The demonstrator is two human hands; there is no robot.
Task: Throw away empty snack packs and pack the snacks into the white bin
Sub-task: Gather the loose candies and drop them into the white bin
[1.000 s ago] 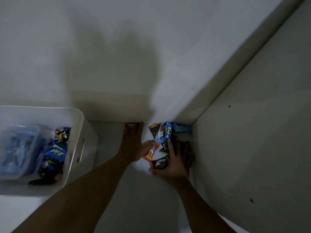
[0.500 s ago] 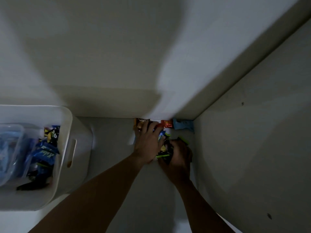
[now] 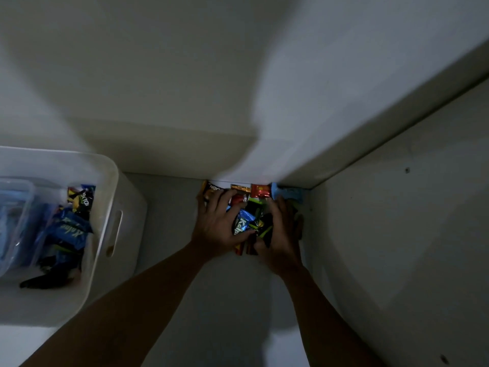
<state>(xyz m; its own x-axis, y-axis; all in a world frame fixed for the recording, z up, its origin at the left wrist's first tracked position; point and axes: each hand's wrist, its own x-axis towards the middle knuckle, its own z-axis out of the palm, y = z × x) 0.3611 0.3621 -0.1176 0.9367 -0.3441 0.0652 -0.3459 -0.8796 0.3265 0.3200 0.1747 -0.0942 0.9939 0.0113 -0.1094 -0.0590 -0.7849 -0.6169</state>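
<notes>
A heap of small snack packs (image 3: 248,221) lies in the back right corner of a dim shelf. My left hand (image 3: 215,229) curls round the heap from the left, and my right hand (image 3: 281,234) cups it from the right, fingers bent round the packs. A brown pack (image 3: 211,188), an orange pack (image 3: 260,191) and a light blue pack (image 3: 288,193) lie against the back wall beyond my fingers. The white bin (image 3: 105,234) stands at the left and holds several blue and black snack packs (image 3: 68,229).
A clear plastic container (image 3: 13,215) sits inside the bin at its left. The shelf's side wall (image 3: 397,247) rises close on the right, and the back wall (image 3: 172,149) stands just behind the heap.
Both hands have closed in on the scattered packs and squeezed them into a tight heap. The view has shifted a little to the right.
</notes>
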